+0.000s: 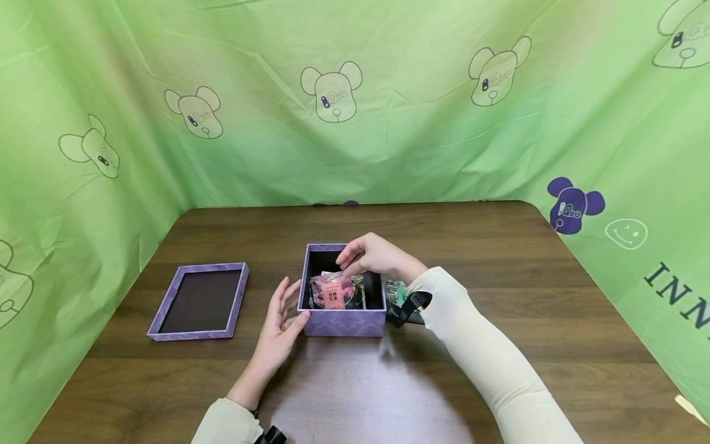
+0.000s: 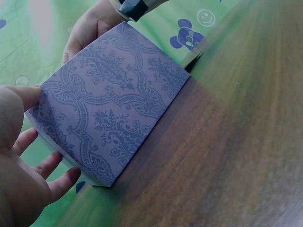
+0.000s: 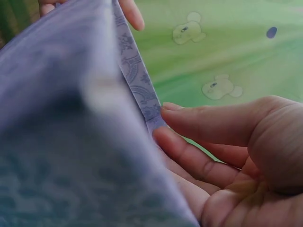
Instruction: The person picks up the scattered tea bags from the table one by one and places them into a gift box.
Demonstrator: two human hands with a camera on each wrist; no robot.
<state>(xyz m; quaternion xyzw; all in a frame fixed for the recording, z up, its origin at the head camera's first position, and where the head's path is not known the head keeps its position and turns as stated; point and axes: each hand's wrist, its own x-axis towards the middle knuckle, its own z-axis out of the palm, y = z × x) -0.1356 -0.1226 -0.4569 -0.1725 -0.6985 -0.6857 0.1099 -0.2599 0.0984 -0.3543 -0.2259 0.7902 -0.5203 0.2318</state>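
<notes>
Two hands on one purple patterned box mid counter, lid off; left hand sits at the box's left wall w/ fingers straight and relaxed, thumb tip on the front left corner, so that grip is wide open and holding nothing, just touching; left wrist view shows the same thing, flat fingers along the damask-print side. Right hand hangs over the box opening from the far right, fingers curled down toward a clear packet w/ a pink label inside; it looks like fingertips pinch the packet's top edge but can't tell for sure from the head view; right wrist view is mostly blurry box wall w/ fingers bent beside the rim, so no help there. Box interior is dark, packet stands near the front wall. Box lid lies inside-up on the counter well to the left; some greenish packets lie just right of the box, partly behind the sleeve. Green bear-print cloth hangs all round the back and sides.
</notes>
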